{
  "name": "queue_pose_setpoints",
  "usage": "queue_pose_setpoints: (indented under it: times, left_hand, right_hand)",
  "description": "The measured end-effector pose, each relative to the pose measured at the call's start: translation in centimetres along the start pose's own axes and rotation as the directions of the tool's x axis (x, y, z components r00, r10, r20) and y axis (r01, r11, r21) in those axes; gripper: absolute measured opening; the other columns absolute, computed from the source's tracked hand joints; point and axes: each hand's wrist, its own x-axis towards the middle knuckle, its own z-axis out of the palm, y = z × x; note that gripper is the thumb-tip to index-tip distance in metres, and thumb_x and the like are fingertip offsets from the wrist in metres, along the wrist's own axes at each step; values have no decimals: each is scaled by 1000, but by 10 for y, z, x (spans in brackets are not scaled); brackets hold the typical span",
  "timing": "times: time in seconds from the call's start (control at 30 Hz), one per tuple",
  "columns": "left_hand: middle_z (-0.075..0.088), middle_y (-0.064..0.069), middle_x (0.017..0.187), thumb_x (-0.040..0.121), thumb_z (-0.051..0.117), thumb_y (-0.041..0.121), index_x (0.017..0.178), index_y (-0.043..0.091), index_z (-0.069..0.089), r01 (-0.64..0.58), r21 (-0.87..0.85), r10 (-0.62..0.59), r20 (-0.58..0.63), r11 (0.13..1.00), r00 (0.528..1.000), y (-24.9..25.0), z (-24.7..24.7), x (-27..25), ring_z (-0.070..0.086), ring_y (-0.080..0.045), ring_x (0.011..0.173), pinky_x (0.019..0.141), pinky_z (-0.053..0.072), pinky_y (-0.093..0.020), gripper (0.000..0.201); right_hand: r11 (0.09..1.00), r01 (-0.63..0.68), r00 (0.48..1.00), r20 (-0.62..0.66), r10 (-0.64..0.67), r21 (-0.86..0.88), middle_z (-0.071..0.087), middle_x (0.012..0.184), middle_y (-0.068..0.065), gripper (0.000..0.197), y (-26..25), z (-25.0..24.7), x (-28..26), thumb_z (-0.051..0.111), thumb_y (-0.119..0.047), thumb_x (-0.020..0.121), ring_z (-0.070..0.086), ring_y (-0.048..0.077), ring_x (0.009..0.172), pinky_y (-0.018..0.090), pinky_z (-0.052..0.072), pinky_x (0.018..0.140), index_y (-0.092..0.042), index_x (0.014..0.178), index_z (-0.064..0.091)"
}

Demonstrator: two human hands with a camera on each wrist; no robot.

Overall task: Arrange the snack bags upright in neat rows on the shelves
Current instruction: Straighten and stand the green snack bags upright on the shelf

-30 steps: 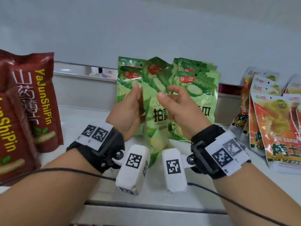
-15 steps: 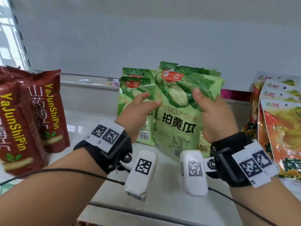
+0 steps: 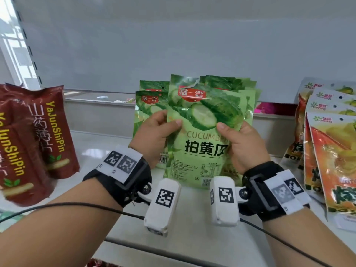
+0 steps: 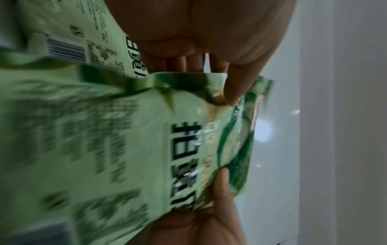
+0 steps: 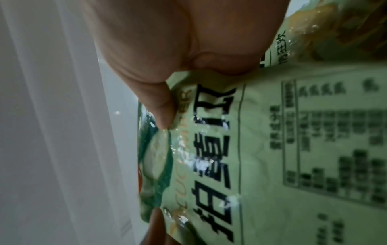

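A green cucumber snack bag point(image 3: 204, 139) stands upright at the front of the middle of the white shelf point(image 3: 100, 151). My left hand point(image 3: 154, 135) pinches its left edge, thumb on the front. My right hand point(image 3: 244, 145) pinches its right edge the same way. More green cucumber bags point(image 3: 150, 101) stand behind it, and others point(image 3: 231, 83) lean at the back right. In the left wrist view my thumb presses the bag point(image 4: 146, 149); the right wrist view shows the same bag point(image 5: 251, 165) under my right thumb.
Dark red snack bags point(image 3: 38, 139) stand in a row on the shelf's left. Orange-yellow snack bags point(image 3: 331, 151) lean in a row on the right. A white back panel point(image 3: 173, 45) closes the shelf behind. The shelf's front edge point(image 3: 173, 247) runs below my wrists.
The front cucumber bag was turned from side-on to facing me and set upright. Both hands shifted to pinch its two side edges.
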Motion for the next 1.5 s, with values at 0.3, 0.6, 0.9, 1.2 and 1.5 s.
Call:
queue_pose_setpoints:
  times: [0.3, 0.6, 0.9, 1.2, 1.5]
  left_hand:
    - [69, 1, 83, 91, 44, -11, 98, 15, 61, -196, -178, 188, -62, 964, 980, 20, 6, 3, 67, -8, 69, 56, 54, -22, 32]
    - [54, -2, 68, 87, 47, -13, 54, 23, 63, -172, -91, 158, -140, 981, 977, 21, 8, -5, 40, -19, 62, 55, 25, -33, 52]
    - [66, 4, 82, 91, 52, 1, 78, 20, 58, -72, -109, 60, -105, 991, 993, 13, 10, -9, 64, -11, 71, 62, 53, -24, 24]
    - [59, 1, 83, 91, 54, 6, 80, 20, 58, 59, 47, -51, -157, 997, 986, -15, 3, -6, 54, -15, 76, 59, 42, -24, 18]
    - [56, 6, 74, 89, 57, 10, 74, 23, 59, 135, 158, -74, -340, 978, 937, -23, -54, 1, 47, -10, 64, 56, 38, -23, 20]
  right_hand:
    - [992, -13, 997, 74, 3, 123, 75, 82, 3, 27, 2, -3, -6, 63, -15, 68, 71, 16, 75, 27, 55, 58, -15, 94, 64]
    - [993, -13, 1000, -12, 14, 120, 74, 84, 5, 19, 3, -2, -9, 62, -10, 77, 70, 18, 75, 32, 58, 64, -14, 95, 65]
    - [998, -27, 963, -268, 9, -65, 72, 92, 8, 10, -32, -29, -18, 60, -8, 87, 68, 26, 87, 45, 55, 80, -13, 95, 65]
    - [832, -223, 734, -649, -200, -508, 41, 135, 9, 80, -55, -67, -29, 70, -22, 79, 45, 26, 116, 35, 37, 90, -26, 141, 19]
    - [867, -94, 946, -315, -74, -488, 58, 95, -7, 17, -19, 17, -26, 62, -11, 84, 55, 9, 86, 26, 43, 73, -27, 87, 56]
